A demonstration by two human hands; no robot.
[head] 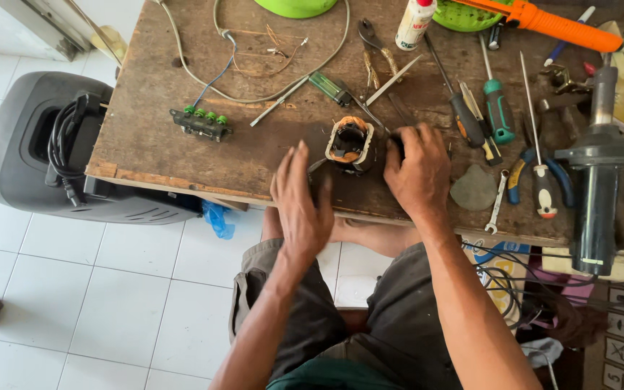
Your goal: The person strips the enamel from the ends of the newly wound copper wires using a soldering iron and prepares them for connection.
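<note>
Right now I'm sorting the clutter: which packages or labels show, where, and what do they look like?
White bottle: upright at the bench's far edge, red cap, red-printed label.
Cardboard box: floor, bottom right, pale, black handling symbols.
Sticker on the heat gun: small, pale, by the dark barrel's near end.

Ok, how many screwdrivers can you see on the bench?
3, all right of the right hand: a black-handled one, a green-handled one, and a long thin one with a white and red handle. Clutter may hide more.
</note>
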